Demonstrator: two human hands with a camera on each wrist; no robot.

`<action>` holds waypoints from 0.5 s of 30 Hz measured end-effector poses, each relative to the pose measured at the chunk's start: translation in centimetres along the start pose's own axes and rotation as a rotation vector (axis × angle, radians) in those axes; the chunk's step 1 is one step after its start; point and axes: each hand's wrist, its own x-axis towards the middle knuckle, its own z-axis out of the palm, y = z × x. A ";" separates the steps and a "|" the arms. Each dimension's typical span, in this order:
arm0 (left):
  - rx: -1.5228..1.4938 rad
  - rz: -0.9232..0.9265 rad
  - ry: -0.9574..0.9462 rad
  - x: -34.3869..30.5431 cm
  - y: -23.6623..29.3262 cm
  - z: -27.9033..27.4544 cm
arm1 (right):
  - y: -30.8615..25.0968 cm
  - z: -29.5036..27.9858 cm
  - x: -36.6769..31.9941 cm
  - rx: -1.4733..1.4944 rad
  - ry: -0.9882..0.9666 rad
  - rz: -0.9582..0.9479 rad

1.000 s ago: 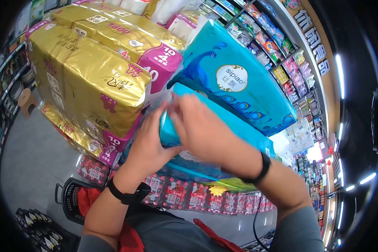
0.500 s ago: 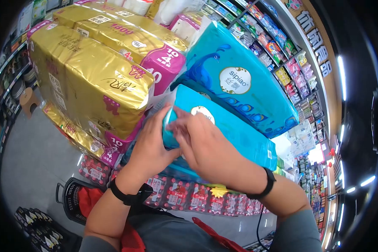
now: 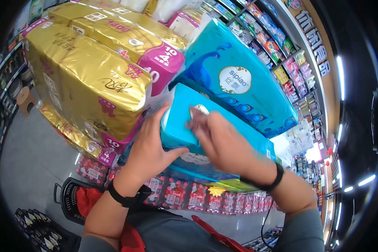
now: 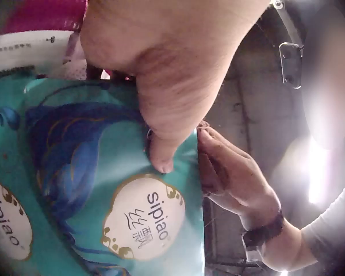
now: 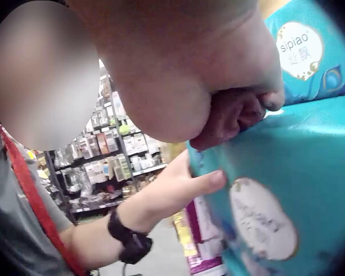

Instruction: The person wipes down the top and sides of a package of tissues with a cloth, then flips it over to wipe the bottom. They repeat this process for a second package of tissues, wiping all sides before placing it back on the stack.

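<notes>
A teal plastic-wrapped "sipiao" tissue pack (image 3: 181, 100) lies on a stack in the middle of the head view. My left hand (image 3: 145, 147) holds its near left corner, fingers along the end and thumb (image 4: 162, 158) pressed on the printed front. Over the top face is my right hand (image 3: 224, 143), its bent fingers touching the teal wrap beside the white label; motion blurs them in the head view. A second, larger teal pack (image 3: 260, 90) leans behind. Gold tissue packs (image 3: 80, 71) with magenta ends stand close to my left hand.
Shrink-wrapped red-capped bottles (image 3: 174, 195) line the floor below the stack. A black basket (image 3: 67, 201) with red cloth stands at lower left, near a brown stool (image 3: 26, 101). Stocked shelves (image 3: 260, 38) rise behind, at upper right.
My right hand has moved from the pack's left end, beside my left hand, rightward along the top face. The left hand keeps its place on the corner.
</notes>
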 end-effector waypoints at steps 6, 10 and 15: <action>0.006 -0.059 -0.029 0.1 0.2 -0.2 | 5.0 0.1 1.2 0.019 0.079 0.138; 0.033 -0.042 -0.032 -0.2 0.1 -0.1 | 0.3 -0.1 -3.2 0.041 -0.003 0.055; -0.009 -0.066 -0.012 0.3 0.2 0.5 | 4.7 -0.4 0.8 -0.075 0.095 0.154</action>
